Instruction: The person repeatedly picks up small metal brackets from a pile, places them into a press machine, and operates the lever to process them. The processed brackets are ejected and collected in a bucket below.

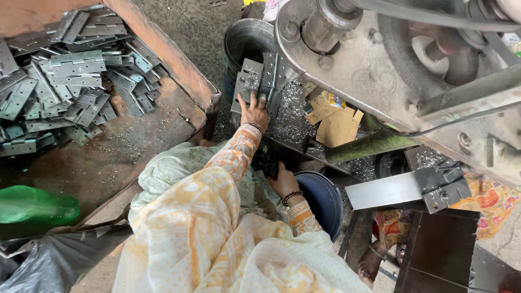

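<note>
Patterned sleeves are seen nearest, the left hand pressed with fingers spread on a grey punched hinge plate, the right hand's fingers hidden.

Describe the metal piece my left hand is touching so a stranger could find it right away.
Start at the big grey machine at upper right and drop to its bed strewn with shiny shavings. The left hand rests on a flat grey hinge plate beside the steel bucket. Unlike the heaped hinges on the rusty table, it carries a curl of shavings.
</note>
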